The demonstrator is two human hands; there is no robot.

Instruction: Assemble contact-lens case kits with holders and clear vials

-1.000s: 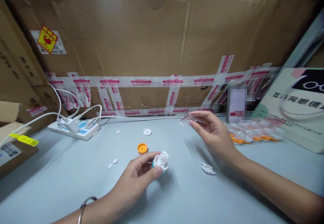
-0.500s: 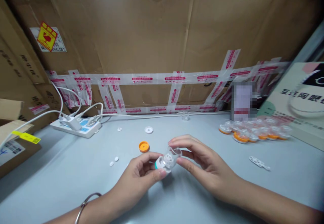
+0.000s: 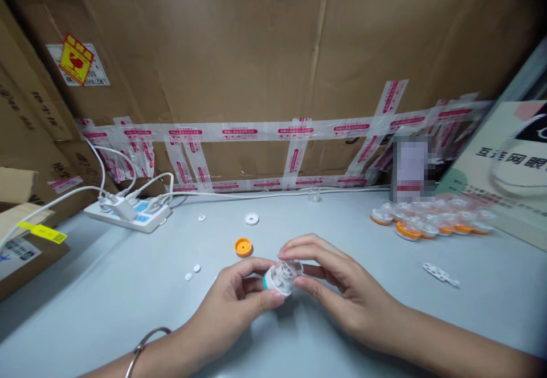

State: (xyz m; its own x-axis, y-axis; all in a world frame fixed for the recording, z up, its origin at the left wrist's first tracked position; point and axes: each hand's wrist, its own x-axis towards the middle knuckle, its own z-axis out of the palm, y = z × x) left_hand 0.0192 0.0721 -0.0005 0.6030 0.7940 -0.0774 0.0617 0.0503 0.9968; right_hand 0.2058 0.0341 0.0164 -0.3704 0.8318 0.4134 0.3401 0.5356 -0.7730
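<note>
My left hand (image 3: 243, 295) is closed round a small white base (image 3: 270, 284) with a teal edge, held tilted just above the table. A white slotted insert (image 3: 282, 278) rises from that base. The fingertips and thumb of my right hand (image 3: 331, 281) grip a small clear plastic cup (image 3: 294, 268), which surrounds the insert. Whether cup and base are locked together I cannot tell. Behind my left hand lies an orange round cap (image 3: 243, 247) with a hole in its middle.
A white ring (image 3: 252, 219), a tiny white part (image 3: 201, 217) and white discs (image 3: 197, 268) lie left of centre. Farther back stands another clear cup (image 3: 314, 195). Several assembled containers (image 3: 444, 218) and a white perforated piece (image 3: 440, 274) are right; a power strip (image 3: 128, 212) is left.
My right hand has moved slightly left and down, bringing the clear cup farther over the insert and nearer the white base. My left hand has barely moved.
</note>
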